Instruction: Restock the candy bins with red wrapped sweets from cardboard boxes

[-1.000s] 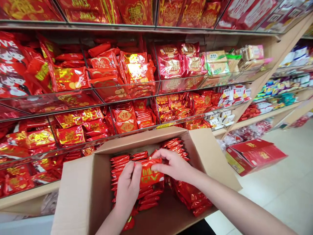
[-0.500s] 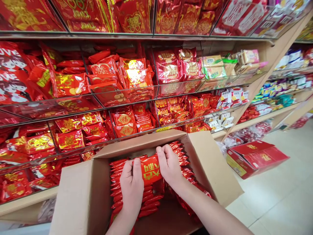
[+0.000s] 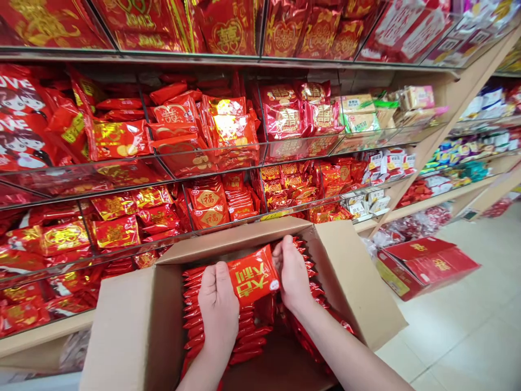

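A red snack packet (image 3: 254,276) with gold characters lies face-up between my hands, above the open cardboard box (image 3: 122,320). My left hand (image 3: 220,304) is closed on its left end, thumb on top. My right hand (image 3: 293,274) is closed at its right end; its thumb points up and no longer covers the face, and the fingers curl at the edge, partly hidden. Whether more packets lie beneath this one, I cannot tell. Inside the box, rows of similar red packets (image 3: 248,339) stand tightly stacked at left, with others along the right side under my right forearm.
Shelves with clear dividers and a front lip (image 3: 203,168) rise right behind the box, filled with red and gold snack packs (image 3: 118,138). A red carton (image 3: 431,266) sits on the tiled floor (image 3: 468,336) at right. More shelving continues beyond it.
My right hand has shifted slightly right and its thumb has come off the packet's face, so more of the packet shows. The left hand has hardly moved.
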A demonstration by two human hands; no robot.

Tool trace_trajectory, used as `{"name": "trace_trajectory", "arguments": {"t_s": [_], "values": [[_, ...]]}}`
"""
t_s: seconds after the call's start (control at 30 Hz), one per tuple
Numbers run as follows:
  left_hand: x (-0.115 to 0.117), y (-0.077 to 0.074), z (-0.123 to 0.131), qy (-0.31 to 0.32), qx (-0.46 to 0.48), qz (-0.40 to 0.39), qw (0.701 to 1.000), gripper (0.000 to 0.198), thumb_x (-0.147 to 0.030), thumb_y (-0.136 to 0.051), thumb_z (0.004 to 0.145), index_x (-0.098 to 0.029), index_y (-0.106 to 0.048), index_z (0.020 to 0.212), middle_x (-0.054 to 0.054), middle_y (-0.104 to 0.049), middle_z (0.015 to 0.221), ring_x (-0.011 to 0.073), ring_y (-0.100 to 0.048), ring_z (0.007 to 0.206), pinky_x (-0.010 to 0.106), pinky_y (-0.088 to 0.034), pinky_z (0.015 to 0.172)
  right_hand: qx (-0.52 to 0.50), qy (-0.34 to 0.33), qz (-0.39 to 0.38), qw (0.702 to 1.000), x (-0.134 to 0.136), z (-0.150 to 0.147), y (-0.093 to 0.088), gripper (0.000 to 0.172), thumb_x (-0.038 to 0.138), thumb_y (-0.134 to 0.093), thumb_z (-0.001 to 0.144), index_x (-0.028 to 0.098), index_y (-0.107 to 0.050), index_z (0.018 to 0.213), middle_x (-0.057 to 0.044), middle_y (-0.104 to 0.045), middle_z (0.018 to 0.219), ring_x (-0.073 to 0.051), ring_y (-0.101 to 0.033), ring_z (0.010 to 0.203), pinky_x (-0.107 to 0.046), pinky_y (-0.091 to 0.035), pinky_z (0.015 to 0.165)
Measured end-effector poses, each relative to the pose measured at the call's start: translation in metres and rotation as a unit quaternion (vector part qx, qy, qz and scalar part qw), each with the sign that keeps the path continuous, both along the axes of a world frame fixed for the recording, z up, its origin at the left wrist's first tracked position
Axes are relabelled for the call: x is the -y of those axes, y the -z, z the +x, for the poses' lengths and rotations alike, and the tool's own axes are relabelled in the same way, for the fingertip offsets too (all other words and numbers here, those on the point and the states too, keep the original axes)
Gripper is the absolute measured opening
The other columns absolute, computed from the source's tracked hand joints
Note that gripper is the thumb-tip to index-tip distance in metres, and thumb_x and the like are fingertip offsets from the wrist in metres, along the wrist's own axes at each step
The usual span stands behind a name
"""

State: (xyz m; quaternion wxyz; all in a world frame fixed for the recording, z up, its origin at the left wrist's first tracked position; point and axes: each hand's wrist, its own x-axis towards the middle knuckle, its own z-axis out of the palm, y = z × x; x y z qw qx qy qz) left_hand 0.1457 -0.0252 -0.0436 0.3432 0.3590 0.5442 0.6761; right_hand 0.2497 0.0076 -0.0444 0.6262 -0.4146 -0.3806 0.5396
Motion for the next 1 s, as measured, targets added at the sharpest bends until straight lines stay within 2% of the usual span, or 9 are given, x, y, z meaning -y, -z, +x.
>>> {"name": "trace_trajectory", "arguments": {"t_s": [0.1, 0.2, 0.33, 0.4, 0.5, 0.63, 0.7, 0.87, 1.0], "values": [[-0.001, 0.000, 0.003, -0.041, 0.047, 0.005, 0.998, 0.032, -0.052, -0.044, 0.081, -0.024, -0.037, 0.069, -0.005, -0.049, 0.059, 0.0092, -0.046, 0.048, 0.022, -0.040, 0.045, -0.107, -0.113, -0.006, 0.988, 0.021, -0.010, 0.009, 0.047, 0.066, -0.045, 0.073, 0.022, -0.046, 0.091, -0.002, -0.061, 0.075, -0.015, -0.057, 0.060, -0.027, -0.044, 0.051], [0.001, 0.003, 0.002, -0.035, 0.024, -0.010, 0.999, 0.029, -0.052, -0.042, 0.082, -0.024, -0.040, 0.074, -0.004, -0.050, 0.063, 0.0097, -0.049, 0.051, 0.023, -0.043, 0.046, -0.131, -0.185, -0.028, 0.974, 0.039, -0.019, 0.013, 0.044, 0.051, -0.063, 0.068, 0.020, -0.049, 0.096, -0.006, -0.065, 0.089, -0.019, -0.062, 0.074, -0.032, -0.049, 0.063], [0.000, -0.006, -0.034, -0.002, -0.142, 0.025, 0.990, 0.026, -0.044, -0.042, 0.083, -0.025, -0.045, 0.101, -0.001, -0.053, 0.072, 0.0118, -0.052, 0.058, 0.024, -0.044, 0.048, -0.046, -0.099, 0.022, 0.994, 0.016, -0.002, -0.010, 0.031, 0.036, -0.061, 0.073, 0.018, -0.050, 0.097, -0.007, -0.065, 0.096, -0.019, -0.062, 0.084, -0.036, -0.049, 0.077], [-0.007, -0.019, -0.066, -0.078, -0.295, 0.080, 0.949, 0.028, -0.040, -0.051, 0.078, -0.022, -0.049, 0.099, 0.001, -0.055, 0.079, 0.0137, -0.056, 0.069, 0.027, -0.048, 0.062, 0.107, -0.058, 0.100, 0.988, -0.015, 0.016, -0.034, 0.032, 0.030, -0.060, 0.073, 0.018, -0.048, 0.099, -0.006, -0.064, 0.097, -0.019, -0.061, 0.085, -0.036, -0.048, 0.079], [-0.026, -0.039, -0.112, -0.145, -0.452, 0.033, 0.880, 0.027, -0.037, -0.051, 0.077, -0.021, -0.053, 0.099, 0.004, -0.059, 0.088, 0.0170, -0.058, 0.076, 0.031, -0.047, 0.071, 0.404, -0.019, 0.208, 0.891, -0.063, 0.031, -0.072, 0.031, 0.026, -0.057, 0.075, 0.015, -0.046, 0.102, -0.010, -0.063, 0.096, -0.021, -0.060, 0.084, -0.037, -0.047, 0.076], [-0.047, -0.047, -0.139, -0.073, -0.527, -0.063, 0.844, 0.028, -0.036, -0.048, 0.076, -0.021, -0.053, 0.099, 0.004, -0.065, 0.089, 0.0193, -0.061, 0.079, 0.031, -0.047, 0.074, 0.690, -0.055, 0.212, 0.690, -0.108, 0.012, -0.103, 0.028, 0.020, -0.052, 0.079, 0.013, -0.045, 0.105, -0.014, -0.065, 0.090, -0.026, -0.062, 0.084, -0.036, -0.046, 0.070], [-0.050, -0.044, -0.140, -0.041, -0.552, -0.098, 0.827, 0.029, -0.038, -0.044, 0.078, -0.021, -0.054, 0.100, 0.005, -0.066, 0.094, 0.0201, -0.062, 0.082, 0.031, -0.047, 0.073, 0.751, -0.048, 0.196, 0.629, -0.123, -0.006, -0.109, 0.024, 0.017, -0.045, 0.082, 0.013, -0.046, 0.105, -0.014, -0.066, 0.089, -0.026, -0.062, 0.085, -0.036, -0.047, 0.069], [-0.045, -0.039, -0.134, -0.060, -0.618, -0.138, 0.772, 0.032, -0.041, -0.035, 0.083, -0.022, -0.058, 0.096, 0.005, -0.067, 0.095, 0.0231, -0.062, 0.085, 0.032, -0.046, 0.071, 0.772, -0.023, 0.176, 0.610, -0.170, -0.048, -0.110, 0.030, 0.013, -0.032, 0.086, 0.016, -0.053, 0.108, -0.015, -0.064, 0.102, -0.029, -0.058, 0.099, -0.045, -0.043, 0.082], [-0.043, -0.035, -0.138, -0.070, -0.628, -0.096, 0.769, 0.031, -0.040, -0.037, 0.084, -0.021, -0.060, 0.091, 0.004, -0.068, 0.091, 0.0216, -0.062, 0.084, 0.031, -0.046, 0.074, 0.767, -0.009, 0.160, 0.621, -0.220, -0.066, -0.105, 0.038, 0.024, -0.025, 0.091, 0.017, -0.052, 0.117, -0.014, -0.061, 0.114, -0.027, -0.052, 0.109, -0.047, -0.034, 0.096]]}}
